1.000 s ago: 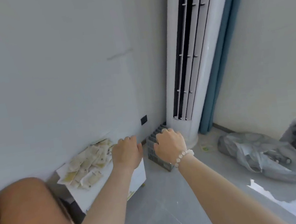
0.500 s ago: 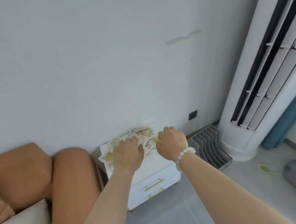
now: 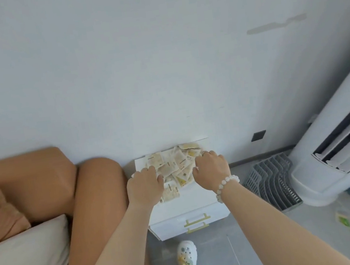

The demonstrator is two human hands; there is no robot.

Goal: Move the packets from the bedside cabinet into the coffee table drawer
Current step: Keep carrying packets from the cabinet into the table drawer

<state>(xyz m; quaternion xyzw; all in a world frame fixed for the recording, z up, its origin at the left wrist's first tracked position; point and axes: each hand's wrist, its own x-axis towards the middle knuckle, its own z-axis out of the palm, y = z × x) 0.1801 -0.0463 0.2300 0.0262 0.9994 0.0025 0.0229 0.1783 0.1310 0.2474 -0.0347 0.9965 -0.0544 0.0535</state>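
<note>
Atop bedside cabinet (image 3: 179,207), packets (image 3: 173,163) heaped between hands, left hand (image 3: 144,187) and right hand (image 3: 212,169) clutching pile's edges

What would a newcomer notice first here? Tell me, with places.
A heap of pale yellow-and-white packets covers the top of the white two-drawer bedside cabinet at centre. The left hand and the right hand, with a white bead bracelet on its wrist, lie on the heap's two sides. A tall white standing air conditioner fills the right edge.

Fingers (image 3: 211,154) of left hand (image 3: 144,187) and right hand (image 3: 211,169) mostly out of sight over the packets (image 3: 174,165), packet print illegibly small.
</note>
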